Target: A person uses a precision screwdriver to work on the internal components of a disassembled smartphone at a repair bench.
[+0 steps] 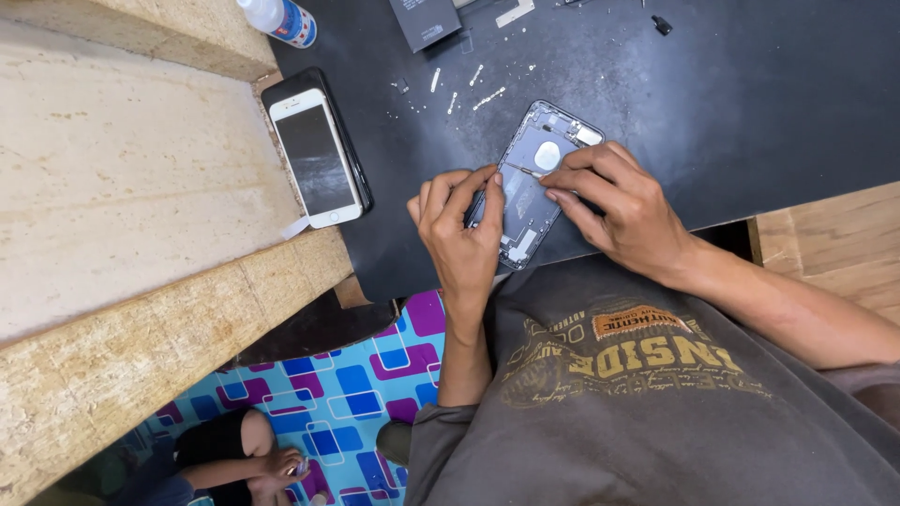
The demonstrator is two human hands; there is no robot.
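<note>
From the head camera, the person's left hand [459, 230] curls its fingers around the near left edge of an opened grey phone housing [536, 178], steadying it on the black mat [750, 94]. The right hand [623, 201] is closed in a pinch on a thin metal tool [523, 171], whose tip lies on the inside of the housing, between the two hands. The housing lies tilted, its far end pointing away from the right hand's knuckles.

Left of the left hand, well apart, a white-fronted phone [316, 159] rests on top of a dark phone [352, 141] at the mat's edge, beside a pale stone ledge [122, 169]. Beyond both hands, small white scraps [487, 97] are scattered on the mat, with a dark box [424, 21] and a plastic bottle [279, 19] farther off. Below the left forearm, another person's hands [281, 464] show over a patterned floor cover [347, 384].
</note>
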